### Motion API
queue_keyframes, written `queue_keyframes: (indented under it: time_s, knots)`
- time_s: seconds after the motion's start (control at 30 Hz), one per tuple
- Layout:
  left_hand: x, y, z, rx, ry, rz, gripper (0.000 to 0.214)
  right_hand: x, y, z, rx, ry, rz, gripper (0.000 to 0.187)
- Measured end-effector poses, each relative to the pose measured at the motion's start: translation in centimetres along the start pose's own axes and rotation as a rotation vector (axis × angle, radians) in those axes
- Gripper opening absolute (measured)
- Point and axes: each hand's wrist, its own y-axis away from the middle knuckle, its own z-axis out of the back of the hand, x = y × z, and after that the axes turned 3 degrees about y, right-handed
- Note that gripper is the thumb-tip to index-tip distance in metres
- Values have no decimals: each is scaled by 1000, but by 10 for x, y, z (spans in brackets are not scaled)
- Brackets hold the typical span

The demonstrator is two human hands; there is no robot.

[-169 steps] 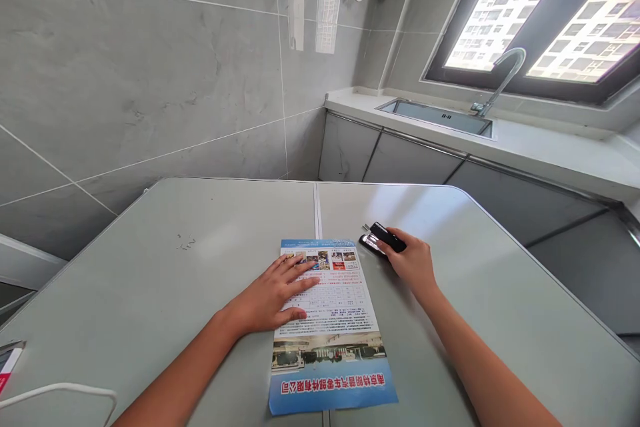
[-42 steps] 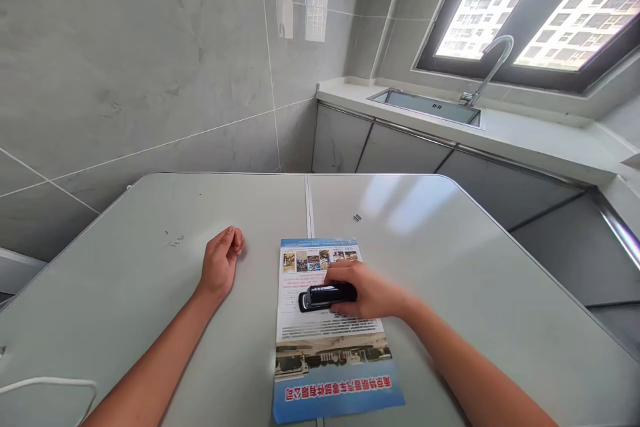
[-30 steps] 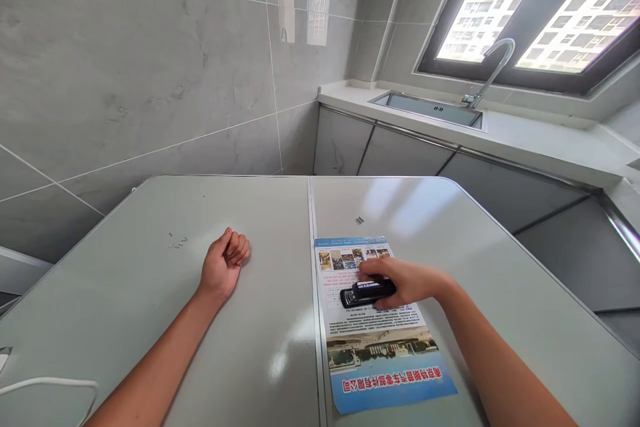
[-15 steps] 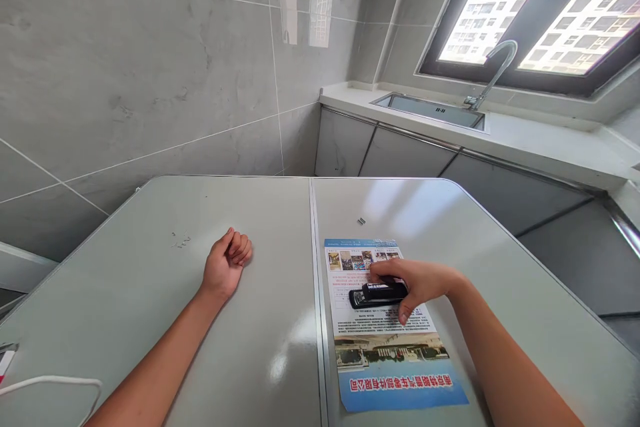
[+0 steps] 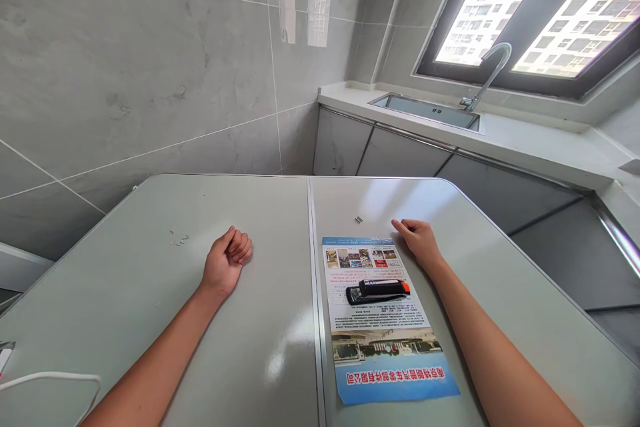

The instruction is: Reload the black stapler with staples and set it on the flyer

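Observation:
A printed flyer (image 5: 385, 340) with a blue bottom band lies on the right half of the grey table (image 5: 150, 320). A black stapler (image 5: 377, 290) with an orange end rests across the flyer's middle, and no hand touches it. My right hand (image 5: 419, 241) lies on the table just beyond the flyer's top right corner, fingers loosely curled and holding nothing. My left hand (image 5: 226, 262) rests on the left half of the table in a loose fist, nothing in it.
A small strip of staples (image 5: 359, 219) lies on the table beyond the flyer. A white cable (image 5: 50, 383) loops at the near left edge. Behind stand a counter with a sink (image 5: 425, 109) and tap (image 5: 487, 73), a tiled wall and a window.
My right hand slid the flyer with the stapler onto the right half of the table, then let go of the stapler and moved beyond the flyer's corner. My left hand stayed in place.

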Motion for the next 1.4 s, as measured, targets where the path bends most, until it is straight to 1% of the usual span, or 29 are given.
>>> queue_keyframes:
  time_s: [0.1, 0.17, 0.47, 0.8, 1.4]
  knots:
    - [0, 0, 0, 1, 11, 7, 51, 0, -2, -2, 80, 36, 31, 56]
    - [0, 0, 0, 8, 16, 13, 50, 1, -2, -2, 94, 52, 43, 55]
    - [1, -1, 1, 6, -9, 20, 50, -1, -3, -5, 99, 88, 63, 55]
    - [1, -2, 1, 7, 0, 31, 50, -10, -5, -7, 105, 113, 81, 54]
    - [2, -2, 1, 17, -39, 23, 50, -6, -6, -7, 104, 165, 103, 55]
